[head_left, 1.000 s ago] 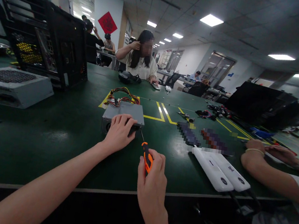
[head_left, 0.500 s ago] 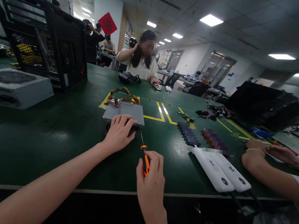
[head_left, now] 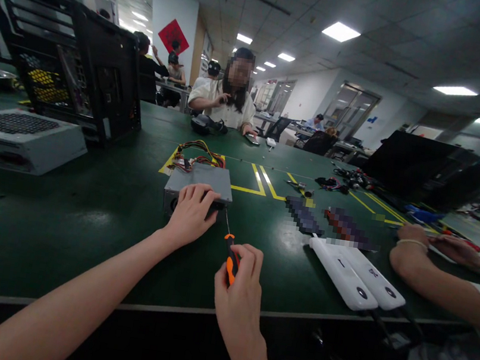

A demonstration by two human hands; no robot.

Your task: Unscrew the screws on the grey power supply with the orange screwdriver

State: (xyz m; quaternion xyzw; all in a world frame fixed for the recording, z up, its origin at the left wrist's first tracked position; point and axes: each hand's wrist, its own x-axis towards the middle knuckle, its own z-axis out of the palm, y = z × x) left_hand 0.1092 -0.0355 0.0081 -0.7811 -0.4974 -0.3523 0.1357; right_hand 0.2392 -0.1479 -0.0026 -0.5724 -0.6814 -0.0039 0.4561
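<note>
A grey computer power supply [head_left: 201,179] lies on the green table, its bundle of coloured cables [head_left: 198,156] at the far side. My left hand [head_left: 192,212] rests over its near face and top edge, fingers curled round it. In my right hand [head_left: 240,285] is a screwdriver [head_left: 231,263] with an orange and black handle, gripped between thumb and fingers. Its thin shaft points up to the near right corner of the power supply. Whether the tip sits in a screw is too small to tell.
At the left stand a second power supply [head_left: 20,141] and a black computer case [head_left: 73,59]. Two white devices [head_left: 347,274] lie to the right, near a co-worker's arms [head_left: 430,262]. Black monitors [head_left: 426,169] stand farther back. Across the table sits another person [head_left: 224,102].
My right hand and the screwdriver handle have shifted slightly left. My left hand keeps its hold on the power supply. The person opposite has lowered a raised hand.
</note>
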